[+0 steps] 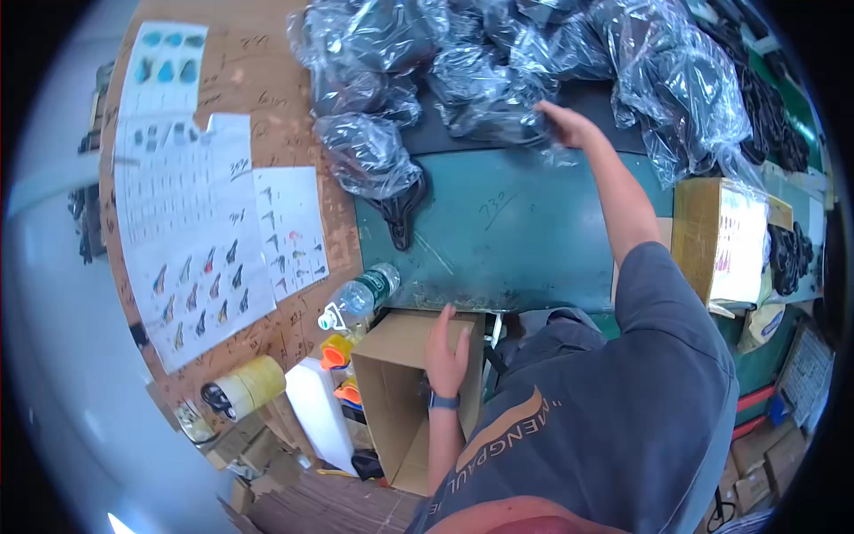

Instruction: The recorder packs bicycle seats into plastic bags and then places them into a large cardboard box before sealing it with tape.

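Observation:
My right hand point(574, 129) reaches to the far side of the bench and grips the end of a dark bicycle saddle in a clear plastic bag point(498, 120). Its lower fingers are partly hidden, and the bag's edge there is blurred. Close to me, my left hand point(447, 351) is open, thumb and fingers apart, over an open cardboard box point(381, 378) below the bench edge. Another bagged saddle point(402, 214) lies left of centre, its dark nose sticking out of the plastic. More bagged saddles point(382, 40) are heaped along the back.
A clear bottle point(369, 289) lies at the green bench top's point(516, 222) near left corner. Printed sheets point(191, 240) cover the brown board at left, with a tape roll point(249, 387) below. Orange-topped bottles point(335, 351) stand beside the box. A taped carton point(698, 236) sits at right.

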Available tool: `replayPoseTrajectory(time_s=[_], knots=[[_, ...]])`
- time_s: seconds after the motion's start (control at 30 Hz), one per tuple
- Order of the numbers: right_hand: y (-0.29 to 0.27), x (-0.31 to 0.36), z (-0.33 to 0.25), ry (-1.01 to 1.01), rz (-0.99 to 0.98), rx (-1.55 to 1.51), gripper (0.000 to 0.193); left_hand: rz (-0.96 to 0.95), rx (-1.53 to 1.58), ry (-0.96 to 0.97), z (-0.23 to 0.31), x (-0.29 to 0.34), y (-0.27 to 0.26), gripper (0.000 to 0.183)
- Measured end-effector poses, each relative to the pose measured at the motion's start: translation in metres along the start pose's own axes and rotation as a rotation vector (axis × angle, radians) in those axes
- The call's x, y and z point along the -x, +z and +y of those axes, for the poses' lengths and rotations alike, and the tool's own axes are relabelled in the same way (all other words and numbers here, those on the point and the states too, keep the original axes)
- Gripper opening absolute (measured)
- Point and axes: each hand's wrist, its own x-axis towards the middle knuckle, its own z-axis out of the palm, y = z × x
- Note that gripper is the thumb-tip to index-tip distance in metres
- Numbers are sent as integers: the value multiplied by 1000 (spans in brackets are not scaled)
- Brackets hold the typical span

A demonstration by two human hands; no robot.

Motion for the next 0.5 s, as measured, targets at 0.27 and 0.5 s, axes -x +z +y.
replayPoseTrajectory(time_s=[0.27,0.5], knots=[[49,69,168,-192,-142,-595,43,-81,-395,498,88,-217,106,81],[-23,186,258,534,-498,-733,45,-476,-770,833,103,-246,177,107]])
